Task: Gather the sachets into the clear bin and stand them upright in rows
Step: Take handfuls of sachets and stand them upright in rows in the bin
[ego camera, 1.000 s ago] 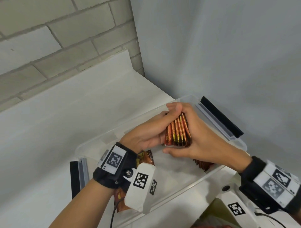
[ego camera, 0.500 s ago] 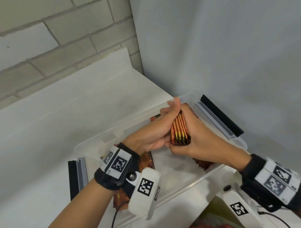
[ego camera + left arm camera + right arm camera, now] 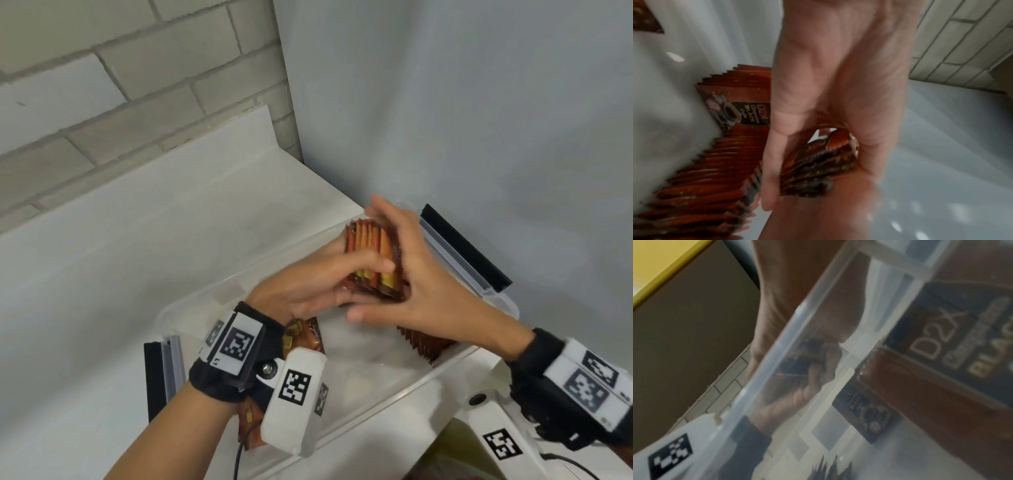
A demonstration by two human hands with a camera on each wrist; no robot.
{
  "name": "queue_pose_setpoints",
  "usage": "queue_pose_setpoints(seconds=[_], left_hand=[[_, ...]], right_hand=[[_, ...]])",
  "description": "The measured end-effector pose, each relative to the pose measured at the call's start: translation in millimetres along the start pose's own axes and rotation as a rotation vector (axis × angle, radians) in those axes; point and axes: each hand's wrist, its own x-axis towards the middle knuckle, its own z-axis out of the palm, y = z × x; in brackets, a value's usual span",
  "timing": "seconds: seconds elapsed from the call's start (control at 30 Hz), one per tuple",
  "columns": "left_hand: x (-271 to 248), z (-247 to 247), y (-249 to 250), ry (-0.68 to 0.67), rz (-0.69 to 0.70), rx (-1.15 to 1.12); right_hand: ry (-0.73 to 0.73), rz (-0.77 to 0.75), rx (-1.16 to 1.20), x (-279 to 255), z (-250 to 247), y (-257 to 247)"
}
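A stack of several red-orange sachets (image 3: 371,260) is held over the far right end of the clear bin (image 3: 291,255). My left hand (image 3: 363,270) grips the stack, thumb across its top edges and fingers underneath; the left wrist view shows the same stack (image 3: 818,165) between thumb and fingers. My right hand (image 3: 407,267) lies flat against the stack's right side with fingers straight. A row of upright sachets (image 3: 424,342) stands along the bin's near right wall, and this row (image 3: 705,178) fills the left of the left wrist view. Loose sachets (image 3: 305,335) lie under my left wrist.
Black latches sit at the bin's right end (image 3: 462,246) and left end (image 3: 154,380). The bin stands on a white counter (image 3: 137,257) in a corner, brick wall behind and grey wall on the right. A yellow-edged box (image 3: 455,452) is at the lower right.
Both hands have carried the stack toward the bin's far right end. The right hand's fingers have straightened along the stack, and the left thumb now crosses over its top.
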Motion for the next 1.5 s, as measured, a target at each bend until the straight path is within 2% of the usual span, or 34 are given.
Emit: queue_pose_setpoints(seconds=[0.07,0.13,0.2,0.33,0.67,0.83,0.93,1.07,1.23,1.3,1.4,1.5], left_hand=[[-0.6,-3.6,3.5,-0.025,0.033,-0.086],[-3.4,-9.5,6.8,-0.041,0.073,-0.142],[-4.0,-15.2,8.1,-0.061,0.09,-0.156],[-4.4,-20.4,7.1,-0.069,0.115,-0.112],[-3.7,-22.8,6.4,0.007,0.109,-0.068],[-1.3,-24.1,9.8,0.049,0.11,-0.102],[1.3,-25.7,10.1,0.062,0.114,-0.174],[1.5,-30.6,10.1,0.072,0.207,-0.299],[2.4,-34.5,7.1,0.115,0.25,-0.25],[2.2,-33.0,7.4,0.13,0.29,-0.247],[3.5,-32.8,7.9,0.168,0.35,-0.268],[5.7,-34.3,7.6,0.178,0.392,-0.265]], right_hand=[[0.091,-0.001,0.219,-0.9,-3.3,-2.5],[0.176,0.02,0.282,-0.8,-6.4,-5.3],[0.243,0.108,0.302,0.9,-9.6,-3.8],[0.24,0.173,0.391,2.7,-10.7,0.2],[0.331,0.16,0.419,1.2,-13.9,0.2],[0.42,0.018,0.551,-1.1,-18.7,-6.1],[0.379,-0.049,0.543,-2.0,-16.9,-6.6],[0.228,-0.09,0.493,-2.4,-12.2,-1.0],[0.163,-0.075,0.483,-1.5,-10.3,1.4],[0.18,-0.016,0.469,-0.9,-12.1,1.3],[0.204,0.208,0.532,-0.8,-15.1,-2.7],[0.114,0.308,0.561,0.3,-15.9,-7.3]])
